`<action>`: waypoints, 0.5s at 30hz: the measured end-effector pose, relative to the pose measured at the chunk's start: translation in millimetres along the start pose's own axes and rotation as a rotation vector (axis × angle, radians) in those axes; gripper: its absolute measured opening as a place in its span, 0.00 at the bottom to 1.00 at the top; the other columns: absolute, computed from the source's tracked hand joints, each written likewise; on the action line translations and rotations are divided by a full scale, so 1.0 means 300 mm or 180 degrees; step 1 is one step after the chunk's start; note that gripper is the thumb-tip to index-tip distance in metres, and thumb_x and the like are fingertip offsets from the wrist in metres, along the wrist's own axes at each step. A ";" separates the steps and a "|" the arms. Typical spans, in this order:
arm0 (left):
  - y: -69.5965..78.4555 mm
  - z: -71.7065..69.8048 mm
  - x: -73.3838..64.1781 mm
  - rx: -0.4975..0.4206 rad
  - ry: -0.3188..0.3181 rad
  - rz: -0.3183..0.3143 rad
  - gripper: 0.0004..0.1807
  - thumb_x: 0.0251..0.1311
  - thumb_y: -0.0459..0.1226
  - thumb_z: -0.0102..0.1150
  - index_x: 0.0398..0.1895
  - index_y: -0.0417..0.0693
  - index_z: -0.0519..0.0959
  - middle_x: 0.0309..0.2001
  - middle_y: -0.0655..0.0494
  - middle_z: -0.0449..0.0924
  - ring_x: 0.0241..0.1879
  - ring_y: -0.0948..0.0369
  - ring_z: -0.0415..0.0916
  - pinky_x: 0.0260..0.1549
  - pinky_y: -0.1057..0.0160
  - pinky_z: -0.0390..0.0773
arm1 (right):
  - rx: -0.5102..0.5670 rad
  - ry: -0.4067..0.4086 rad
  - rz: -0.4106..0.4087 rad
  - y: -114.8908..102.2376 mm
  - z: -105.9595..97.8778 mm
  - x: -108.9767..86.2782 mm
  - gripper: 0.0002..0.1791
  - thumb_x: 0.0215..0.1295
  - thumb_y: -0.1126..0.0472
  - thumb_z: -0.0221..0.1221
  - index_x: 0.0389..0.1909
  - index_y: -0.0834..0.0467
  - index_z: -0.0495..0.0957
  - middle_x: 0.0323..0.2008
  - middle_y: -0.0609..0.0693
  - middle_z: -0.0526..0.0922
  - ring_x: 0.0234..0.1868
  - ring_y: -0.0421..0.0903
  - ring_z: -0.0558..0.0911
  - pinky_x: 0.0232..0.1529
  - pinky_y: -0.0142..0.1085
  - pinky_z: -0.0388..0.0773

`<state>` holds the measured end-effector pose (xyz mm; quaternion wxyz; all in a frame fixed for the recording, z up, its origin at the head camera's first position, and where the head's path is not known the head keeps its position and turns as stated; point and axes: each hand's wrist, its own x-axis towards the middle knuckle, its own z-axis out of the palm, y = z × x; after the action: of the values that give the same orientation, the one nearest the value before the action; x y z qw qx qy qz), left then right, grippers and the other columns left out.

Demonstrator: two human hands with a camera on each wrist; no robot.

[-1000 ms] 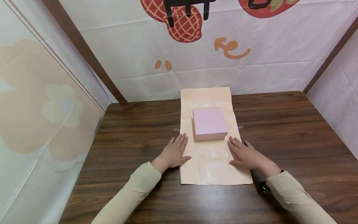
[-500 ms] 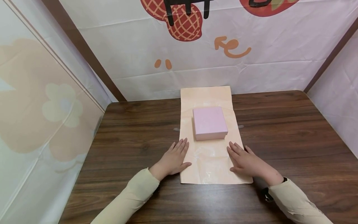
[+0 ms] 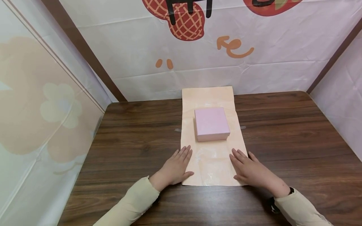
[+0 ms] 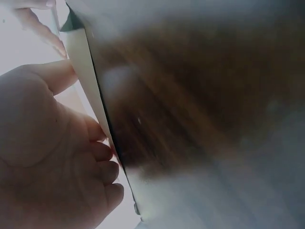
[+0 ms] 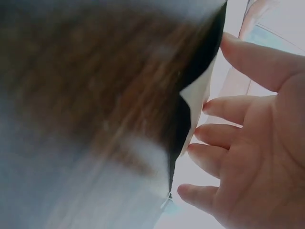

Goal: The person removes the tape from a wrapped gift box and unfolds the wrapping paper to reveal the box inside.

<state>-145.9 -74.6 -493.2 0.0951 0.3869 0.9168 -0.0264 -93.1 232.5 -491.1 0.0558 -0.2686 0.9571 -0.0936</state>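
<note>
A peach-coloured sheet of paper (image 3: 207, 97) with creases lies lengthwise on the table, reaching the back edge. On its middle sits a square pink box (image 3: 212, 122) with a lid. My left hand (image 3: 175, 166) rests on the paper's left edge near the front corner, fingers straight and thumb pointing inward. Opposite it, my right hand (image 3: 251, 171) rests on the right edge with straight fingers. In the left wrist view the palm of the left hand (image 4: 52, 143) faces the paper's edge. The right wrist view shows the right hand (image 5: 257, 138) with fingertips at the paper.
The dark wood-grain table (image 3: 135, 138) spreads on both sides of the paper. Small translucent tape pieces (image 3: 178, 130) stick out beside the paper at left and right. A printed white cloth (image 3: 141, 47) hangs behind the table, with more cloth on both sides.
Both hands have slid along the paper's edges toward the front, away from the pink box. The box and paper have stayed in place.
</note>
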 end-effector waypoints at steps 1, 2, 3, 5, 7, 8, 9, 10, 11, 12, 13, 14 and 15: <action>0.003 0.001 -0.006 0.0001 0.0010 0.0011 0.42 0.67 0.56 0.44 0.72 0.34 0.51 0.73 0.40 0.47 0.72 0.49 0.44 0.67 0.51 0.51 | -0.0034 0.0022 -0.0017 -0.003 0.002 -0.005 0.38 0.59 0.52 0.63 0.65 0.68 0.64 0.67 0.66 0.60 0.66 0.63 0.61 0.60 0.64 0.55; 0.006 0.004 -0.011 -0.0006 0.0016 0.0022 0.42 0.67 0.56 0.44 0.72 0.34 0.52 0.73 0.40 0.47 0.72 0.49 0.45 0.67 0.51 0.51 | -0.0047 0.0037 -0.0031 -0.005 0.004 -0.010 0.38 0.59 0.52 0.63 0.65 0.68 0.64 0.67 0.66 0.60 0.66 0.62 0.62 0.60 0.64 0.55; 0.008 0.006 -0.017 -0.0007 0.0023 0.0034 0.42 0.67 0.56 0.45 0.72 0.34 0.52 0.73 0.40 0.47 0.72 0.49 0.45 0.67 0.51 0.51 | -0.0053 0.0044 -0.0036 -0.008 0.005 -0.015 0.38 0.58 0.52 0.63 0.65 0.68 0.64 0.67 0.66 0.60 0.66 0.62 0.62 0.60 0.64 0.55; 0.013 0.008 -0.027 -0.0024 0.0038 0.0055 0.42 0.67 0.56 0.45 0.71 0.34 0.52 0.72 0.40 0.47 0.71 0.49 0.45 0.67 0.51 0.51 | -0.0059 0.0051 -0.0047 -0.013 0.008 -0.025 0.38 0.58 0.51 0.64 0.65 0.68 0.65 0.67 0.66 0.60 0.66 0.62 0.62 0.60 0.63 0.55; 0.017 0.011 -0.034 -0.0032 0.0040 0.0063 0.42 0.66 0.56 0.46 0.71 0.34 0.53 0.72 0.40 0.47 0.71 0.49 0.46 0.67 0.51 0.52 | -0.0071 0.0059 -0.0068 -0.019 0.008 -0.033 0.38 0.57 0.51 0.64 0.64 0.68 0.65 0.67 0.66 0.61 0.66 0.62 0.63 0.59 0.63 0.56; 0.018 0.012 -0.037 -0.0029 0.0038 0.0065 0.42 0.66 0.56 0.46 0.71 0.34 0.53 0.72 0.40 0.47 0.71 0.49 0.46 0.66 0.51 0.52 | -0.0059 0.0063 -0.0075 -0.021 0.008 -0.037 0.38 0.57 0.51 0.64 0.64 0.68 0.65 0.67 0.66 0.61 0.66 0.62 0.63 0.59 0.63 0.56; 0.019 0.012 -0.040 -0.0031 0.0036 0.0067 0.42 0.66 0.56 0.45 0.72 0.35 0.52 0.73 0.40 0.47 0.71 0.49 0.45 0.66 0.51 0.52 | -0.0061 0.0069 -0.0091 -0.023 0.006 -0.040 0.38 0.57 0.51 0.64 0.64 0.68 0.65 0.67 0.66 0.61 0.65 0.62 0.63 0.59 0.63 0.57; 0.019 0.012 -0.042 -0.0045 0.0032 0.0073 0.42 0.66 0.56 0.45 0.72 0.35 0.52 0.73 0.40 0.47 0.71 0.49 0.45 0.66 0.51 0.52 | -0.0057 0.0070 -0.0111 -0.025 0.005 -0.042 0.38 0.57 0.51 0.64 0.64 0.68 0.65 0.66 0.66 0.61 0.65 0.62 0.64 0.59 0.63 0.58; 0.018 0.010 -0.044 -0.0081 0.0033 0.0086 0.42 0.66 0.56 0.46 0.71 0.34 0.52 0.73 0.40 0.47 0.71 0.49 0.45 0.66 0.51 0.52 | -0.0054 0.0062 -0.0132 -0.025 0.003 -0.043 0.38 0.57 0.51 0.64 0.64 0.67 0.65 0.66 0.66 0.61 0.65 0.62 0.64 0.59 0.63 0.58; 0.015 0.010 -0.045 -0.0112 0.0030 0.0104 0.42 0.67 0.56 0.45 0.72 0.34 0.52 0.73 0.40 0.46 0.72 0.49 0.45 0.67 0.51 0.52 | -0.0046 0.0037 -0.0151 -0.025 0.001 -0.044 0.39 0.57 0.51 0.64 0.65 0.67 0.65 0.66 0.66 0.61 0.65 0.62 0.63 0.58 0.63 0.58; 0.012 0.007 -0.045 -0.0152 0.0045 0.0125 0.42 0.67 0.55 0.45 0.72 0.34 0.52 0.73 0.40 0.46 0.72 0.48 0.44 0.67 0.51 0.52 | -0.0031 0.0010 -0.0169 -0.022 -0.002 -0.045 0.39 0.57 0.50 0.64 0.65 0.67 0.65 0.67 0.66 0.61 0.65 0.62 0.63 0.58 0.63 0.59; 0.006 0.004 -0.044 -0.0191 0.0053 0.0132 0.42 0.67 0.55 0.45 0.72 0.34 0.51 0.73 0.39 0.46 0.72 0.48 0.44 0.67 0.51 0.51 | -0.0028 -0.0008 -0.0184 -0.018 -0.005 -0.043 0.40 0.57 0.49 0.64 0.65 0.67 0.65 0.67 0.66 0.61 0.66 0.61 0.63 0.58 0.63 0.59; -0.003 -0.003 -0.042 -0.0245 0.0083 0.0136 0.42 0.67 0.55 0.45 0.72 0.33 0.51 0.72 0.39 0.46 0.72 0.48 0.44 0.67 0.50 0.51 | -0.0038 -0.0035 -0.0194 -0.012 -0.010 -0.040 0.41 0.56 0.48 0.64 0.65 0.67 0.64 0.67 0.66 0.61 0.66 0.61 0.63 0.58 0.63 0.60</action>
<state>-138.0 -84.0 -490.0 0.0986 0.4027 0.9099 0.0160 -81.6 236.2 -486.6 0.0566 -0.2984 0.9487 -0.0881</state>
